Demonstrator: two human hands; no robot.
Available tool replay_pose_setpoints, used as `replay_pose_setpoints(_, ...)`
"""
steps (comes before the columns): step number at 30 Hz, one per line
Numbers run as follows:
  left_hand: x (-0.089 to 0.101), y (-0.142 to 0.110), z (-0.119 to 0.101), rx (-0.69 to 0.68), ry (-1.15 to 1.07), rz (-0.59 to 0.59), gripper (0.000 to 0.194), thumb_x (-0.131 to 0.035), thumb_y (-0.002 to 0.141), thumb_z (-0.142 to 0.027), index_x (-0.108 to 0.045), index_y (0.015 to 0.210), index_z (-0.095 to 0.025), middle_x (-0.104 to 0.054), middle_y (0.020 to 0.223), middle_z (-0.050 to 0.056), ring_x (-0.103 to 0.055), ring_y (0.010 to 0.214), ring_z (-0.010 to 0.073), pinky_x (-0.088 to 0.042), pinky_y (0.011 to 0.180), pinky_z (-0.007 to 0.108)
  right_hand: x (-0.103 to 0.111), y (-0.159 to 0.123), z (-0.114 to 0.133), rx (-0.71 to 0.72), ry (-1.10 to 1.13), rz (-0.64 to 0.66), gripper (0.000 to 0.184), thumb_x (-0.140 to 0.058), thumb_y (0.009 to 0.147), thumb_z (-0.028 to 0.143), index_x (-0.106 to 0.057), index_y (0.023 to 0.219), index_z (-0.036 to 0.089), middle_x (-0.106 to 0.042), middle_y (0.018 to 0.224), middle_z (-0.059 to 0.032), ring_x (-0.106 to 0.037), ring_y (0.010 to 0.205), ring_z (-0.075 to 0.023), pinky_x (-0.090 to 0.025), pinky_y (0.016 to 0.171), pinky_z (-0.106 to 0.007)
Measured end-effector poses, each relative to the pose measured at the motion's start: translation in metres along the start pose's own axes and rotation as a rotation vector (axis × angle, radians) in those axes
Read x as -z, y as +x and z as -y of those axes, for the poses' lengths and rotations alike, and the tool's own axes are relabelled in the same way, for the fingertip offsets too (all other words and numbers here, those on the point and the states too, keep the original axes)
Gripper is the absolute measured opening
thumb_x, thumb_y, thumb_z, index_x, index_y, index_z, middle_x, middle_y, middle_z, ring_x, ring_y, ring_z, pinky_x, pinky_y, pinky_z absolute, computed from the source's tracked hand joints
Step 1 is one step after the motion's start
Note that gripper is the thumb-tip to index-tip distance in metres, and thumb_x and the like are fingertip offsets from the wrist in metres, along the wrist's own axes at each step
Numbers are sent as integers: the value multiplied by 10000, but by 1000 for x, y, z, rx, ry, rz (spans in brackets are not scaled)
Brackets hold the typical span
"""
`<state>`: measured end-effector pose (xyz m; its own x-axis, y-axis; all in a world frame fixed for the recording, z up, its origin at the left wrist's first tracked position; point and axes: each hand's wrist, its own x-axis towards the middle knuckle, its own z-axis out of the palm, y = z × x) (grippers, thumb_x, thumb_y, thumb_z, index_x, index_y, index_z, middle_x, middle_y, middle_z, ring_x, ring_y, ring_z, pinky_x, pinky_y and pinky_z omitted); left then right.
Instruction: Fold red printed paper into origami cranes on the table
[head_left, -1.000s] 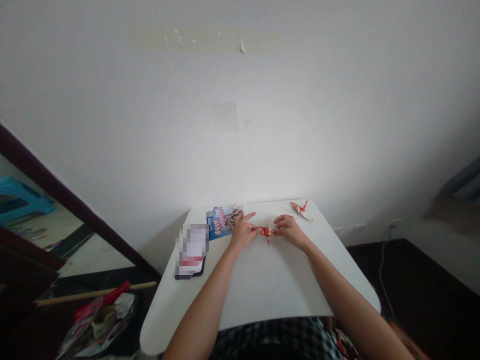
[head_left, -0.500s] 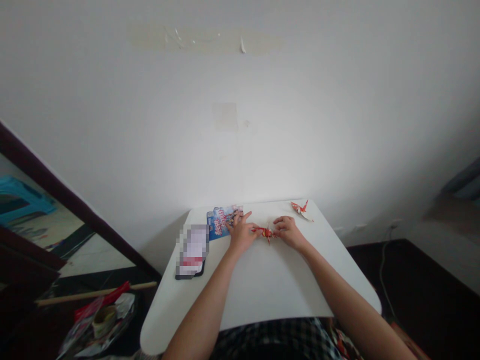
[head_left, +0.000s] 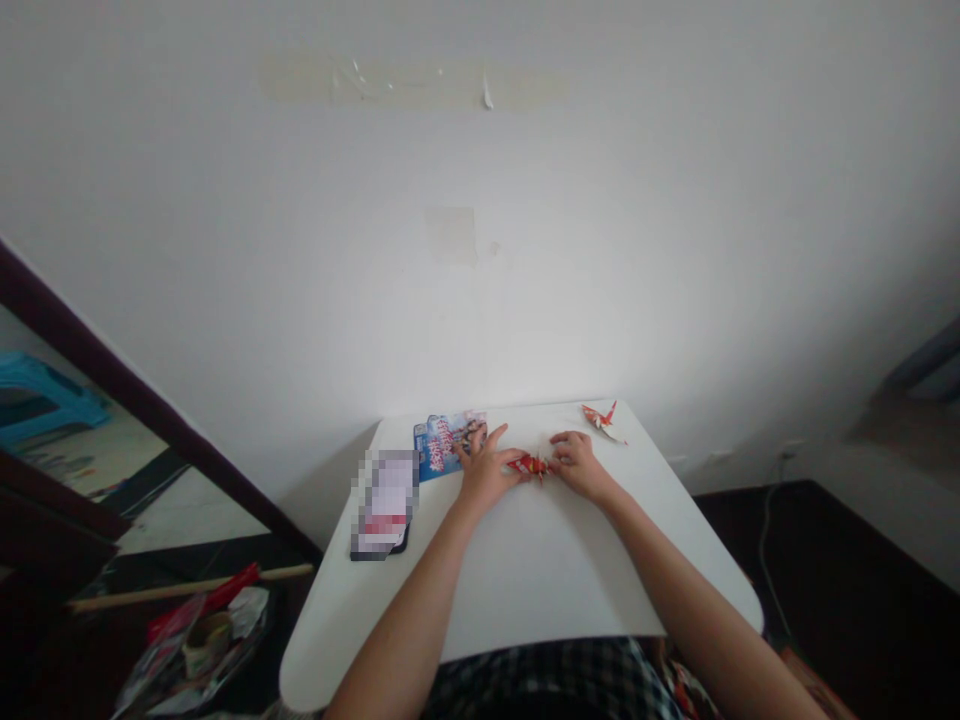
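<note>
Between my hands, over the white table (head_left: pixel 555 570), is a small folded paper crane (head_left: pixel 533 465), red with some white and yellow. Its left end is held between the thumb and finger of my left hand (head_left: pixel 486 468); the other fingers of that hand spread over a blue printed leaflet (head_left: pixel 436 450). My right hand (head_left: pixel 578 466) pinches the crane's right end with curled fingers. A second red and white paper crane (head_left: pixel 602 419) lies near the table's far right corner, apart from both hands.
A phone (head_left: pixel 385 500) with a blurred-out screen lies at the table's left. The wall (head_left: pixel 480 330) rises behind the far edge. On the floor at left are a bag of litter (head_left: pixel 206 645) and a wooden stick (head_left: pixel 184 590). A cable (head_left: pixel 765 560) hangs at right.
The crane has turned in my fingers: the thin points that stuck out toward and away from me show less now. My left fingers have shifted slightly around its end.
</note>
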<state>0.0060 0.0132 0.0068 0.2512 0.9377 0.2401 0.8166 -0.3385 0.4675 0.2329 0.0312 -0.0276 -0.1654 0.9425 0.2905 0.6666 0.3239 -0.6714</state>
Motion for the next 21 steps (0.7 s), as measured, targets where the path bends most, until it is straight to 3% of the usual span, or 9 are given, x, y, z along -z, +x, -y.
replay_pose_setpoints(5,1,1,1,20,-1,0,307,-818,760,-452,-792,1064,-427,-422,1617,3,-203,1524,405,11,1166,792,3,0,-2,26,16,-22,109,-722,818,318,-777,819,224,-647,1198,-105,-496,1259,-304,-403,1096,-473)
replay_pose_setpoints(10,4,1,3,28,3,-13,303,-822,756,-439,-796,1057,-429,-404,1626,-2,-189,1531,429,-3,1169,799,15,-2,-1,106,51,-20,314,-795,794,382,-766,1095,299,-615,1296,-94,-496,1280,-294,-373,1138,-521)
replay_pose_setpoints(15,4,0,4,35,9,-29,310,-830,747,-456,-796,1054,-430,-415,1618,12,-204,1530,414,17,1169,799,18,-5,1,131,25,-6,376,-863,732,382,-783,1090,304,-605,1300,-93,-469,1286,-291,-378,1152,-502)
replay_pose_setpoints(21,5,1,5,44,9,-23,339,-843,725,-473,-795,1058,-431,-426,1611,12,-210,1526,401,21,1175,786,16,-5,2,157,25,-12,293,-846,759,400,-799,1031,303,-617,1271,-91,-482,1269,-291,-397,1136,-503)
